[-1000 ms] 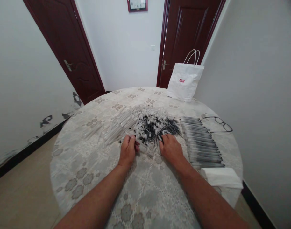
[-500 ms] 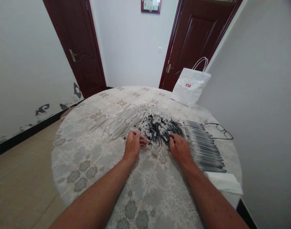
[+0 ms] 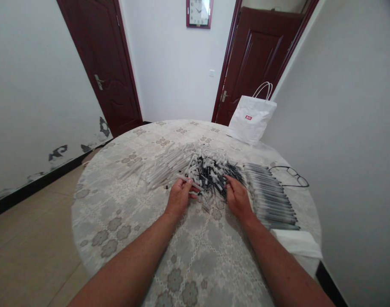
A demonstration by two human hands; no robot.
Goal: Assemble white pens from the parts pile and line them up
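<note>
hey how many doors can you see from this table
2. The left door is beyond the table's far left side; the right door is beyond the white paper bag. The bag partly covers it.

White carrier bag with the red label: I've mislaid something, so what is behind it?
Behind the white carrier bag are a dark red panelled door and a pale wall. Whatever its body covers cannot be seen.
</note>
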